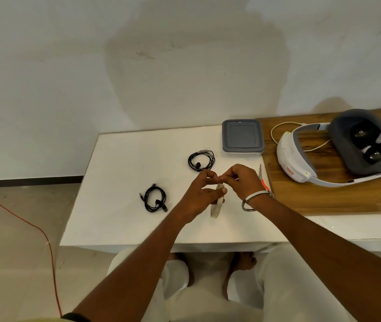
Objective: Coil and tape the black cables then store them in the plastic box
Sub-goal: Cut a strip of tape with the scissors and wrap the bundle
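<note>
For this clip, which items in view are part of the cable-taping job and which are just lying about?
Part of the job:
- two coiled black cables, far and near
- tape roll, held by left hand, right hand pinching at its top
- scissors
- lidded plastic box

Lying about:
- VR headset on wooden board
- red cord on the floor

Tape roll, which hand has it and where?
The left hand grips the tape roll around its upper rim; the right hand pinches its loose end.
</note>
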The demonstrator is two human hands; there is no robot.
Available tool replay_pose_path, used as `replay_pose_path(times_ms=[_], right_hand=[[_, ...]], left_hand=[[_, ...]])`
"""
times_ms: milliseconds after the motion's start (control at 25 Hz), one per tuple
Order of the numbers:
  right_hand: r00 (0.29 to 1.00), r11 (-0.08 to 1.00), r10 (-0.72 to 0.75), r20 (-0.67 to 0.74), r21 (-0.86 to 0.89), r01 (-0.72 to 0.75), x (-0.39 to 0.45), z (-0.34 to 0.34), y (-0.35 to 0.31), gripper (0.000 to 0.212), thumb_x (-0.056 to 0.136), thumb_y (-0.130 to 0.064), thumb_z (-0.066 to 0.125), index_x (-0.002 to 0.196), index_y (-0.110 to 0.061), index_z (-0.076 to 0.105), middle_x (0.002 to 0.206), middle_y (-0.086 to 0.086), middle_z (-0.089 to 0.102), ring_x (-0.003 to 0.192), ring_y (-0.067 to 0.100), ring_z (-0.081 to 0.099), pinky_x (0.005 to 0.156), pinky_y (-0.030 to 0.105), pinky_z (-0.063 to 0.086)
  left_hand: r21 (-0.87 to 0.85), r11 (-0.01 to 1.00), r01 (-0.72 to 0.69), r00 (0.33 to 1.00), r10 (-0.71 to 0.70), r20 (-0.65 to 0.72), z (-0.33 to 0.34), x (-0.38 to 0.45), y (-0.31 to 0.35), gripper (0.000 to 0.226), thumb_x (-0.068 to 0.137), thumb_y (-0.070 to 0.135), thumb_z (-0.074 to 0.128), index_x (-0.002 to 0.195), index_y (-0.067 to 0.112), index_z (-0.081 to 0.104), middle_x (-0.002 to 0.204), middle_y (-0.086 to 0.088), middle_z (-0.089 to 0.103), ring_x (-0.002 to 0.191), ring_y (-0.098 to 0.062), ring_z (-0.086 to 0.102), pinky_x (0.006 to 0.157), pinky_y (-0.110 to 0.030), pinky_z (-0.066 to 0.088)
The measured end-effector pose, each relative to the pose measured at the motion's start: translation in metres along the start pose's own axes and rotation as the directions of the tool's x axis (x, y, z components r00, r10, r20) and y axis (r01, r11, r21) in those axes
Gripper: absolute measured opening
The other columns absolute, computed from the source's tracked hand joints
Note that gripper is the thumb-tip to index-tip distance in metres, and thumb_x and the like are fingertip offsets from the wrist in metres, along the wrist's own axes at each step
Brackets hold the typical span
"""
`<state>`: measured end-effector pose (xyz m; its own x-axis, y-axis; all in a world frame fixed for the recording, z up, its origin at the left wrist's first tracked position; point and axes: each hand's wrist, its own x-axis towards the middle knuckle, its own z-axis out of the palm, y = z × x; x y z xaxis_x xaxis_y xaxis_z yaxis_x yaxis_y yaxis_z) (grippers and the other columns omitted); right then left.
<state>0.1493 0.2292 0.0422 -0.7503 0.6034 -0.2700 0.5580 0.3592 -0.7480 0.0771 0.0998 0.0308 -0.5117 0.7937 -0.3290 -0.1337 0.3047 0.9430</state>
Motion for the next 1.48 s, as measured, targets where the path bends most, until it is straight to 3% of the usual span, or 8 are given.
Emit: replay_pose_path(times_ms=[160,320,440,680,840,1000,1120,1480], right_hand=[[1.0,0.986,0.012,0.006,0.168,-0.013,-0.002,0.001,-0.002,0.013,0.086,-0.022,0.064,0.088,-0.009,0.061,0.091,0.015,0.069,0.08,0.025,0.066,0.065,0.02,0.046],[0.998,0.973,0.059,0.011,0.223,-0.06,-0.004,0.001,-0.002,0.011,0.087,-0.019,0.064,0.087,-0.008,0.06,0.088,0.016,0.069,0.068,0.022,0.065,0.064,0.021,0.05],[0.997,0.965,0.067,0.026,0.253,-0.072,-0.005,0.0,-0.004,0.009,0.087,-0.016,0.063,0.086,-0.007,0.059,0.09,0.018,0.069,0.064,0.019,0.065,0.069,0.025,0.054],[0.992,0.987,0.105,0.076,0.115,-0.114,-0.002,0.002,-0.004,0.018,0.091,-0.014,0.056,0.104,-0.002,0.061,0.091,0.013,0.066,0.078,0.028,0.068,0.073,0.025,0.051],[0.991,0.993,0.113,0.068,0.036,-0.116,0.0,0.002,-0.001,0.025,0.09,-0.019,0.059,0.109,-0.002,0.061,0.106,0.017,0.066,0.089,0.031,0.066,0.079,0.025,0.048],[0.993,0.993,0.09,0.078,0.074,-0.096,-0.001,0.0,0.0,0.023,0.089,-0.021,0.06,0.104,-0.003,0.062,0.094,0.01,0.063,0.061,0.009,0.058,0.05,0.006,0.043],[0.987,0.975,0.112,0.111,0.181,-0.131,-0.003,0.0,0.0,0.018,0.089,-0.017,0.061,0.1,-0.002,0.061,0.089,0.011,0.063,0.06,0.01,0.06,0.042,0.011,0.048],[0.997,0.994,0.024,0.077,0.104,-0.032,0.0,0.005,0.004,0.015,0.088,-0.023,0.061,0.089,-0.009,0.058,0.092,0.015,0.07,0.068,0.016,0.063,0.069,0.02,0.048]], left_hand=[[0.177,0.984,0.027,0.999,-0.019,-0.048,-0.003,0.004,-0.007,0.025,0.091,0.035,0.061,0.104,0.018,0.047,0.116,-0.011,0.064,0.086,-0.023,0.067,0.08,-0.041,0.059],[0.474,0.865,-0.163,0.981,0.192,-0.012,-0.003,0.002,-0.015,0.023,0.095,0.039,0.053,0.107,0.02,0.048,0.105,-0.001,0.066,0.099,-0.015,0.063,0.088,-0.028,0.048],[0.406,0.883,-0.237,0.965,0.262,-0.007,-0.004,0.001,-0.021,0.019,0.094,0.031,0.055,0.102,0.016,0.046,0.097,0.007,0.06,0.1,-0.013,0.062,0.098,-0.025,0.046],[0.364,0.882,-0.298,0.947,0.32,0.001,-0.003,0.001,-0.026,0.012,0.095,0.023,0.055,0.107,0.021,0.055,0.11,0.005,0.062,0.099,-0.01,0.064,0.083,-0.019,0.053],[0.371,0.868,-0.33,0.942,0.329,0.07,-0.004,0.001,-0.028,0.02,0.094,0.022,0.055,0.113,0.018,0.058,0.114,0.002,0.062,0.108,-0.01,0.06,0.096,-0.025,0.049],[0.386,0.881,-0.273,0.962,0.255,0.1,-0.007,-0.003,-0.024,0.021,0.093,0.023,0.059,0.114,0.024,0.059,0.115,0.003,0.061,0.11,-0.013,0.059,0.099,-0.034,0.05],[0.443,0.839,-0.316,0.948,0.295,0.118,-0.01,-0.003,-0.025,0.026,0.092,0.025,0.058,0.117,0.019,0.061,0.116,0.001,0.062,0.109,-0.013,0.058,0.099,-0.034,0.049],[0.42,0.854,-0.307,0.952,0.281,0.125,-0.012,-0.004,-0.025,0.026,0.09,0.016,0.06,0.116,0.02,0.059,0.112,-0.002,0.058,0.095,-0.017,0.062,0.088,-0.024,0.053]])
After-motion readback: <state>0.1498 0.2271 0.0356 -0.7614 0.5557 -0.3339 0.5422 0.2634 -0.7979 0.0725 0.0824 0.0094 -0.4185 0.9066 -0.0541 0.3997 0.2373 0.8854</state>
